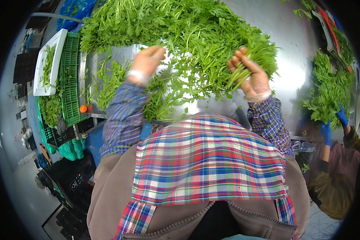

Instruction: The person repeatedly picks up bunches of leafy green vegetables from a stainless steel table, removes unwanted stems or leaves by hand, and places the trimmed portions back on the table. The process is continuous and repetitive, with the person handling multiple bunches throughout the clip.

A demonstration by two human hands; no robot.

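Observation:
A bunch of leafy chrysanthemum greens (pixel 259 54) lies in my right hand (pixel 256 82), its cut stems across the palm and its leaves pointing up and to the right. My left hand (pixel 149 61) hovers over the metal table (pixel 120 54), blurred by motion, its fingers curled together; whether something small is pinched in them cannot be made out. A large heap of the same greens (pixel 174 24) covers the far side of the table. Loose sprigs (pixel 165 102) are scattered below and between my hands.
On the left stand a green plastic crate (pixel 70 78) and a white foam tray (pixel 43 70) with sprigs. A small orange ball-like object (pixel 83 109) sits at the table corner. To the right, a co-worker's blue-gloved hands (pixel 326 132) touch another pile of greens (pixel 330 90).

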